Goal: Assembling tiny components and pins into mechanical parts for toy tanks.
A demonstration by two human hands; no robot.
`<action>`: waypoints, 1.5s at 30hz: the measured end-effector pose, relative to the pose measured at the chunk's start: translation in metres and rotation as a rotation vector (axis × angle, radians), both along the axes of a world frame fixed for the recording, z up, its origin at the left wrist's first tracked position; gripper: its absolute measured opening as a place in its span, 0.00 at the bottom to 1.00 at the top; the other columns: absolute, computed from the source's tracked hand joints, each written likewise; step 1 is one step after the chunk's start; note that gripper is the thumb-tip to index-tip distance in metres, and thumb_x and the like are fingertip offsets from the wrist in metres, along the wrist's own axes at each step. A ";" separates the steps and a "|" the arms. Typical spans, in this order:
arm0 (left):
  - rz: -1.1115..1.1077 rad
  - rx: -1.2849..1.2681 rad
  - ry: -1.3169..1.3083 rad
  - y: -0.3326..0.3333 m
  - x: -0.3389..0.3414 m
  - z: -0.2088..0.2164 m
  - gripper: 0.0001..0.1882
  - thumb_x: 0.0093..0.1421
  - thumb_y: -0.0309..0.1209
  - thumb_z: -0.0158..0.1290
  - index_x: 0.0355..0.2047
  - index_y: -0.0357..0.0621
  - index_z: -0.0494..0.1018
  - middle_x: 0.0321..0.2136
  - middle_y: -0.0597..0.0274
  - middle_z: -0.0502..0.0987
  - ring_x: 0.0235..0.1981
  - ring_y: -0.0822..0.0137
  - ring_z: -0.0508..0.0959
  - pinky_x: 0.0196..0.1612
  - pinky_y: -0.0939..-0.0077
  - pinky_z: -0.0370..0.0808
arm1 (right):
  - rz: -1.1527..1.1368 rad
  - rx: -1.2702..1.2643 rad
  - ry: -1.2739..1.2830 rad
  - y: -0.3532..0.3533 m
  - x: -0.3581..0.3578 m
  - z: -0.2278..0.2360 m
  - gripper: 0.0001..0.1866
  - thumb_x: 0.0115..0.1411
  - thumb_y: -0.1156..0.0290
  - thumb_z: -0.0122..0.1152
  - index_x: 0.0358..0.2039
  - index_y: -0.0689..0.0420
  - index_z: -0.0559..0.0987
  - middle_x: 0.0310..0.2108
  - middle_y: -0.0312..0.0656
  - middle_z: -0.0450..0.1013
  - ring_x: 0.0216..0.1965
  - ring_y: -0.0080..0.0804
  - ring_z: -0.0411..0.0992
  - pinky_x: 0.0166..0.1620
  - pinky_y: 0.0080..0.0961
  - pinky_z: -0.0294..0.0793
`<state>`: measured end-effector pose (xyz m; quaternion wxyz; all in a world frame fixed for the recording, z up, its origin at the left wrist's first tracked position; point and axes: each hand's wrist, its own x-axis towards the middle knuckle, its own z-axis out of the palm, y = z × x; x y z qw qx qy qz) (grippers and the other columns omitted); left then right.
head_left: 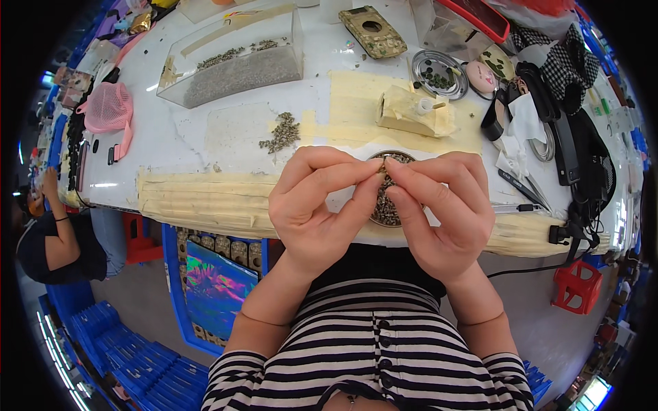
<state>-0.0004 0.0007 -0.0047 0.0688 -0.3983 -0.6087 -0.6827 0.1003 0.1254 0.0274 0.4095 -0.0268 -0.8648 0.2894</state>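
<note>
My left hand [312,205] and my right hand [449,205] meet over the table's front edge, thumbs and forefingers pinched together. Between the fingertips is a tiny piece, too small and too covered to name. Right below them, a round dish [395,153] of small metallic-looking parts [388,209] is partly hidden by my fingers. A loose pile of similar small parts [282,133] lies beyond my left hand. Beyond my right hand sits a tape-wrapped block [404,118] with a white round piece on it. Farther back is a camouflage-patterned toy tank body [384,42].
At the back left stands a clear box [296,51] of grey bits. Tweezers [534,192], a round clear dish [460,88] and black straps [565,147] lie to the right. A pink mesh pouch [108,107] is at left. A person [62,243] sits far left, near blue trays [130,342].
</note>
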 end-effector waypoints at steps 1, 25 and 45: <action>-0.013 0.003 0.007 -0.001 0.000 0.000 0.13 0.49 0.15 0.65 0.37 0.38 0.83 0.32 0.61 0.78 0.31 0.69 0.77 0.33 0.79 0.74 | 0.015 -0.065 -0.023 0.000 0.000 -0.001 0.13 0.48 0.77 0.72 0.38 0.57 0.86 0.30 0.35 0.78 0.32 0.31 0.70 0.36 0.23 0.69; -0.068 0.016 0.094 -0.001 -0.002 0.003 0.16 0.48 0.15 0.66 0.38 0.39 0.83 0.32 0.61 0.78 0.30 0.70 0.78 0.31 0.80 0.74 | 0.165 -0.562 -0.093 0.001 0.003 -0.005 0.08 0.53 0.77 0.70 0.36 0.60 0.86 0.29 0.38 0.79 0.31 0.28 0.71 0.37 0.22 0.69; -0.067 -0.010 0.176 -0.001 -0.001 0.005 0.16 0.47 0.14 0.65 0.38 0.39 0.83 0.31 0.61 0.78 0.30 0.68 0.78 0.31 0.78 0.74 | 0.199 -0.742 -0.138 0.000 0.006 -0.003 0.05 0.55 0.77 0.70 0.34 0.62 0.84 0.28 0.40 0.79 0.30 0.28 0.73 0.35 0.21 0.71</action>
